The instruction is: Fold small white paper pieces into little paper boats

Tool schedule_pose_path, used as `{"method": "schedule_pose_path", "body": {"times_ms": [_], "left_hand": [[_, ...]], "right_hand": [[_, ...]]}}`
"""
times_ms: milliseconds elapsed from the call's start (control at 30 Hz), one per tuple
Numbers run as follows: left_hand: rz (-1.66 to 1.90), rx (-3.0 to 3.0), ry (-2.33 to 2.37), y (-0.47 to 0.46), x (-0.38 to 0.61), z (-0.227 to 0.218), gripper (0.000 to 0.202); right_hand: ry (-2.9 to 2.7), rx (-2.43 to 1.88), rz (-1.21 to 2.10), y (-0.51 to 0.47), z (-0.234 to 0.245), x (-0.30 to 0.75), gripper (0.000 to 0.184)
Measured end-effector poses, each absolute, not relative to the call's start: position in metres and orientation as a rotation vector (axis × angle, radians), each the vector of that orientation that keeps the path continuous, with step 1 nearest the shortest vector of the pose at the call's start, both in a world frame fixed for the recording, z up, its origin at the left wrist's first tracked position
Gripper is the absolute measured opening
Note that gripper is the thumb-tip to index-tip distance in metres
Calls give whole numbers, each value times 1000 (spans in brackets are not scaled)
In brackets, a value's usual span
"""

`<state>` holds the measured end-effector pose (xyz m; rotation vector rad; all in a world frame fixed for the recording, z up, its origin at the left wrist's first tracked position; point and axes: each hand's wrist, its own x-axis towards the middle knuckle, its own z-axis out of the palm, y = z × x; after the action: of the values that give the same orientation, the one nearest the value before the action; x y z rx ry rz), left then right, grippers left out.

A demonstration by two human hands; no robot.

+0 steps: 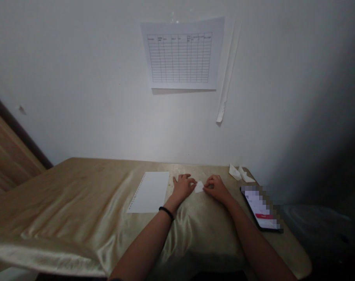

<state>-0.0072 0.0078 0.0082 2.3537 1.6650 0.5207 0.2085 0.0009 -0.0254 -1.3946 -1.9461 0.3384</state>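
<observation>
A small folded piece of white paper [199,187] is held just above or on the cloth between my two hands. My left hand [183,185] pinches its left edge with thumb and forefinger, the other fingers spread out. On the right edge, the thumb and fingers of my right hand [216,187] are closed in a pinch. To the left of my left hand lies a white sheet [149,192] with punched holes along its left side. Two folded white paper shapes [241,173], like small boats, stand beyond my right hand.
A gold satiny cloth [86,203] with wrinkles covers the table. A phone [261,210] with a lit, partly blurred screen lies near the right edge. On the wall behind hang a printed table sheet [183,58] and a peeling white strip [225,86].
</observation>
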Motion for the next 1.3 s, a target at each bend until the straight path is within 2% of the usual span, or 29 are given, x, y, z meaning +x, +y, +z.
{"method": "schedule_pose_path", "body": {"times_ms": [167,300,433,667,733,867,1000,1167,1300], "left_hand": [[451,2412,1619,7,-9,5,35],[374,2479,1553,7,-10,3,34],[436,2454,1611,8,-9,3,38],[507,2380,1692,9,-8,4,23],[481,2387,1673,9,-10,5,27],[380,2412,1604,8,-15,8,51],[334,2404,1583,8,-16,12,58],[313,2395,1585,7,-14,13,55],[319,2408,1591,7,-13,12,52]], "right_hand": [[-1960,-1378,377,0,-22,206,7],[-1889,-1426,329,0,-23,206,17],[-1896,-1453,344,1,-24,207,12],[-1912,-1462,366,3,-25,207,12],[-1918,-1466,375,2,-25,207,18],[-1952,-1470,397,1,-24,207,33],[-1952,-1540,343,1,-20,202,27],[-1936,-1658,236,4,-13,190,14],[-1908,-1776,157,6,-12,181,11]]}}
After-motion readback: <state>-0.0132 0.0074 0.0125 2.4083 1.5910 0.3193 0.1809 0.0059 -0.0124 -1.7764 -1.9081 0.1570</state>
